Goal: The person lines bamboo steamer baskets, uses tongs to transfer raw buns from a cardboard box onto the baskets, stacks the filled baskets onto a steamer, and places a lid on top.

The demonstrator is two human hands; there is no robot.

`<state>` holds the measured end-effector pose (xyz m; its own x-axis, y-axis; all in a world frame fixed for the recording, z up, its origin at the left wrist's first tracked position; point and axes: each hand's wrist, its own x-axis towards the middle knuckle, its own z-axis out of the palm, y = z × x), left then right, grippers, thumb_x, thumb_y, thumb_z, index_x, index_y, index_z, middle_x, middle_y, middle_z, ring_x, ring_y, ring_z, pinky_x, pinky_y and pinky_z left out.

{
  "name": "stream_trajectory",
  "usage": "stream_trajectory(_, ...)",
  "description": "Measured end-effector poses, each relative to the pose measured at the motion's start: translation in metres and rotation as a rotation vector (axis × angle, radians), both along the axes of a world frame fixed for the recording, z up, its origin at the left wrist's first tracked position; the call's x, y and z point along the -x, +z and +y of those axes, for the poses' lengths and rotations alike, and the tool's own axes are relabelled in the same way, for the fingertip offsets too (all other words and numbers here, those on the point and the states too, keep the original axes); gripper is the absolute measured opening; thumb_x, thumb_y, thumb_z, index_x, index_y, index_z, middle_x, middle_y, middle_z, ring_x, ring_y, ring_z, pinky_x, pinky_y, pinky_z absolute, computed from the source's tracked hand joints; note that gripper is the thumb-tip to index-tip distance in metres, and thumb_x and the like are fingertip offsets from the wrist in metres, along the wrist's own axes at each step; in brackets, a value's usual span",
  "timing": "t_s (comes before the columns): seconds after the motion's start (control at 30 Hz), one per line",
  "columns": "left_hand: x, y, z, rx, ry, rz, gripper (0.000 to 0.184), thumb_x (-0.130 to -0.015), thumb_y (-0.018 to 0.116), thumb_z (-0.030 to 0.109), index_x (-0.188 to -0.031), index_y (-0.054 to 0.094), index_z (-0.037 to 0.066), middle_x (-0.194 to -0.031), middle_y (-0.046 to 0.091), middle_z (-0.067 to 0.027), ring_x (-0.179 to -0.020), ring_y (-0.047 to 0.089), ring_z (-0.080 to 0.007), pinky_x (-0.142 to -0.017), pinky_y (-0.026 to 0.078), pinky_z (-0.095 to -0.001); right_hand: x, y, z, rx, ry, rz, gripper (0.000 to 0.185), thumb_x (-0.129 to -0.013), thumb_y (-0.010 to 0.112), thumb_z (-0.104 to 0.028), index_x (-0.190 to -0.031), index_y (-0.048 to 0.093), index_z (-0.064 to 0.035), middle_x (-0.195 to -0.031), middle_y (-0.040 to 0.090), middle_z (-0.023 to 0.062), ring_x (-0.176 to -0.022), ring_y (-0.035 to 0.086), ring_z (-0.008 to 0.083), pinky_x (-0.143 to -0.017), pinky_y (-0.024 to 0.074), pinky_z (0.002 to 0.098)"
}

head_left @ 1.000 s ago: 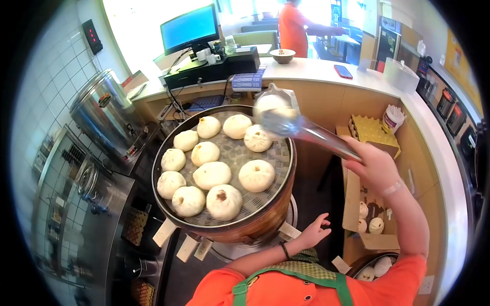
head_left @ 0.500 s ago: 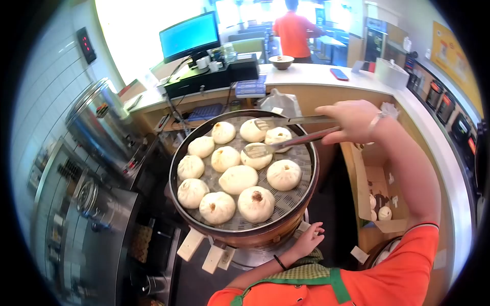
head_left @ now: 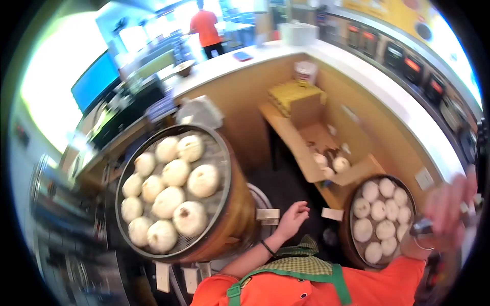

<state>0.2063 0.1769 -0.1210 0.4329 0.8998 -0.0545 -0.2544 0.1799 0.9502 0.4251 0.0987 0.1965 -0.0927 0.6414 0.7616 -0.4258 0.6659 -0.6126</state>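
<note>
My right hand (head_left: 449,211), smeared by motion at the far right, is closed around metal tongs (head_left: 422,226). Whether the tongs hold anything cannot be made out. Below it and to its left sits a round steamer (head_left: 348,237) of small pale buns (head_left: 378,210). My left hand (head_left: 294,220) hangs at front centre with loosely bent fingers apart and nothing in them. Left of that hand stands a tall, round bamboo steamer (head_left: 240,204), its top layer carrying several larger steamed buns (head_left: 203,180). Some of these have brown filling showing at the top.
An open cardboard box (head_left: 306,153) with a few round pale items rests on a wooden bench behind the small steamer. A white counter (head_left: 337,51) curves around the back and right. A monitor (head_left: 95,81) stands at left. A person in an orange shirt (head_left: 205,28) is beyond the counter.
My view has turned right. My right hand and the tongs have left the buns on the large steamer and swung to the right, beside the smaller steamer. My left hand stays low and empty.
</note>
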Motion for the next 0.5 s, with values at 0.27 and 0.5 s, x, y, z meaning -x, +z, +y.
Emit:
stream_trajectory(0.27, -0.058, 0.02, -0.004, -0.033, -0.134, 0.06, 0.032, -0.091, 0.049, 0.009, -0.123, 0.044, 0.005, -0.109, 0.057, -0.0091, -0.092, 0.059, -0.0168, -0.08, 0.046, -0.0275, -0.039, 0.03, -0.104, -0.23, -0.038, 0.081, 0.021, -0.08, 0.054, -0.008, -0.096, 0.042, -0.0052, -0.073, 0.049, 0.0069, -0.064, 0.055, 0.0188, -0.058, 0.0478, 0.0292)
stream_trajectory(0.5, -0.084, 0.015, 0.01, 0.006, 0.065, 0.127, 0.026, -0.091, 0.048, 0.007, -0.116, 0.05, 0.005, -0.103, 0.059, -0.0091, -0.085, 0.061, -0.017, -0.076, 0.049, -0.0275, -0.079, 0.032, -0.177, -0.266, -0.271, 0.052, 0.019, -0.079, 0.054, -0.006, -0.094, 0.042, -0.0057, -0.076, 0.05, 0.009, -0.07, 0.057, 0.0214, -0.064, 0.0498, 0.032)
